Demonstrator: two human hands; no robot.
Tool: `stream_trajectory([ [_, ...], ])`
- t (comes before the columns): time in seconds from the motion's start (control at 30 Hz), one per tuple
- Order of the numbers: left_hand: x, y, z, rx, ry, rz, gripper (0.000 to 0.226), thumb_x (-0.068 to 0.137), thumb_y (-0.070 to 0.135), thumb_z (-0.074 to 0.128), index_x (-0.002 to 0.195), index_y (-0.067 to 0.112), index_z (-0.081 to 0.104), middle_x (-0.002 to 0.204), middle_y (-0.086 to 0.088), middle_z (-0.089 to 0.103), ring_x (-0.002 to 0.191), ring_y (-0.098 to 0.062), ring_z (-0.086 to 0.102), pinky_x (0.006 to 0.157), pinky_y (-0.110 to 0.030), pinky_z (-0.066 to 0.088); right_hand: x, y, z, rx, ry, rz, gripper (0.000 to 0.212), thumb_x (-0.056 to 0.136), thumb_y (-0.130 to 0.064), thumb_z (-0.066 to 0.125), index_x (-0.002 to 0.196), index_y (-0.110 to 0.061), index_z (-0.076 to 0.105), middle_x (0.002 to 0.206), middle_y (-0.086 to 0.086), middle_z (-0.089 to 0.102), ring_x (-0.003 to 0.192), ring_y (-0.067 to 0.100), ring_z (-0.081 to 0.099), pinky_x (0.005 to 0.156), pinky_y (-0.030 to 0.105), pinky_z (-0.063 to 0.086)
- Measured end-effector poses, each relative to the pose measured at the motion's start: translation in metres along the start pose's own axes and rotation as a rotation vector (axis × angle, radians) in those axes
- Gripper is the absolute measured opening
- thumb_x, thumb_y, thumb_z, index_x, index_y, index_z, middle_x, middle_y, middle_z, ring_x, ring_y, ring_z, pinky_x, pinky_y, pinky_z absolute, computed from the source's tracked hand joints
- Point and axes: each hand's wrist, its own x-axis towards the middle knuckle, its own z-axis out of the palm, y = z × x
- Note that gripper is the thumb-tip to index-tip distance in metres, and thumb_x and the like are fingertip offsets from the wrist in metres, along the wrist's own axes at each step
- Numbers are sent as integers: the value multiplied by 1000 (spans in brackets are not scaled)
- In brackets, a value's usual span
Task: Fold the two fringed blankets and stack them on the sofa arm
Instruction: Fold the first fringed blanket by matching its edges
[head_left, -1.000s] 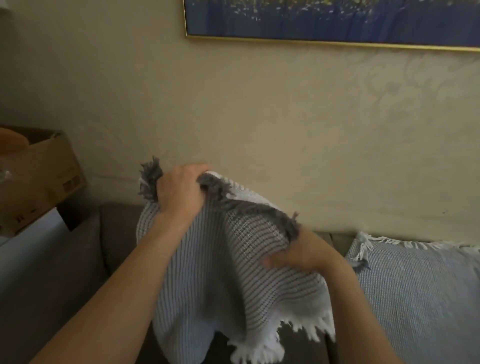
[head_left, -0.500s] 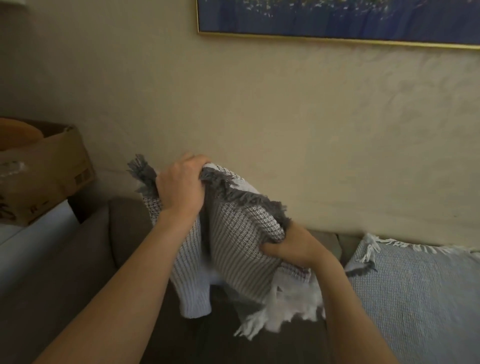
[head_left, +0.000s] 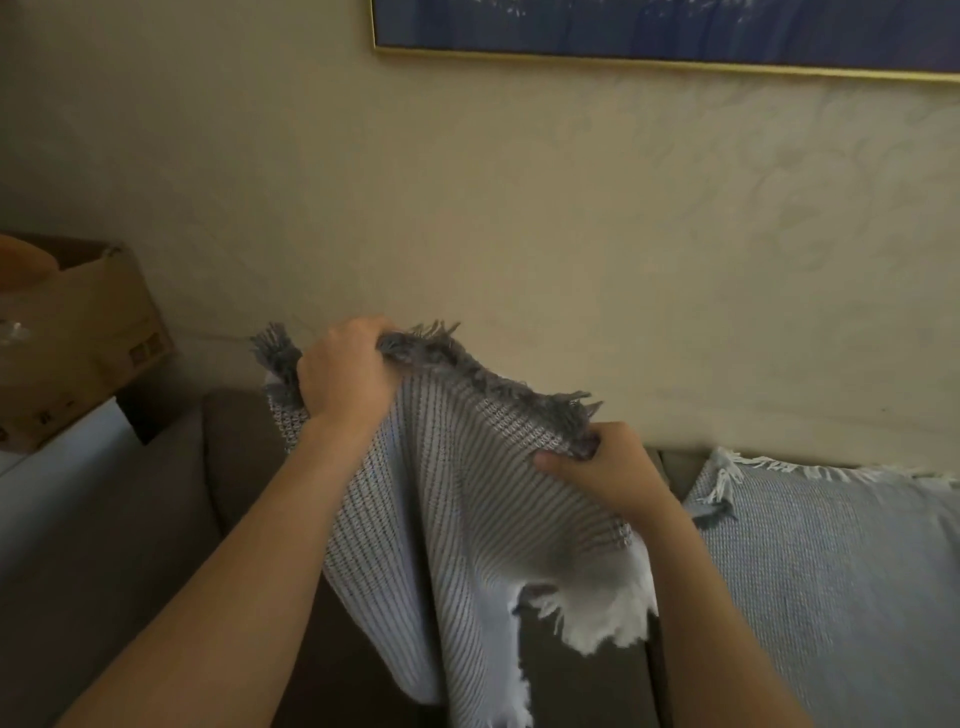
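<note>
A grey-and-white striped blanket (head_left: 467, 519) with dark grey fringe along its top edge and white fringe below hangs in the air over the brown sofa (head_left: 156, 519). My left hand (head_left: 345, 376) grips its upper left corner at the fringe. My right hand (head_left: 605, 467) pinches the same fringed edge further right and lower. A second, light blue blanket (head_left: 831, 571) with white fringe lies spread over the sofa's back and seat at the right. The sofa arm (head_left: 78, 519) runs along the left.
A cardboard box (head_left: 78, 338) stands on a white surface beyond the sofa arm at the left. A beige wall rises behind the sofa, with a gold-framed blue picture (head_left: 675, 26) at the top.
My hands have moved apart again, stretching the fringed top edge after bunching it together half a second ago. The blanket hangs wider and the white fringe has swung right.
</note>
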Motion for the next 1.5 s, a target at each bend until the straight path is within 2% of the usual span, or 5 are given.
stream_trajectory([
  [0.2,-16,-29,28,-335,-439,-37,80,55,96,69,60,16,63,53,-2,58,53,-23,59,54,-30,36,-7,5,3,421,260,73,7,92,-12,79,86,-14,80,77,24,70,69,23,54,63,40,41],
  [0.43,-47,-46,54,-482,-512,-115,50,89,41,84,49,21,60,47,6,57,46,3,48,49,-25,31,-10,10,19,459,346,106,20,93,-13,66,94,7,69,66,27,51,59,27,34,65,36,24],
  [0.77,-77,-37,59,-416,-742,162,31,95,5,64,114,26,78,108,15,76,101,2,68,91,-26,57,-9,8,41,584,124,9,73,76,-57,88,96,11,69,107,50,55,96,64,62,79,47,52],
  [0.9,-94,-28,66,-542,-846,136,41,90,32,77,130,37,67,124,18,69,114,1,65,97,-28,56,-11,2,42,471,28,-73,41,87,-32,86,70,1,70,61,17,57,63,16,44,62,32,33],
  [1.5,-90,6,62,-164,-523,200,28,103,22,47,129,22,61,106,-10,72,97,-36,67,79,-44,53,-7,-1,32,173,178,-203,34,90,-5,75,73,-35,77,52,-8,56,46,5,37,47,25,27],
])
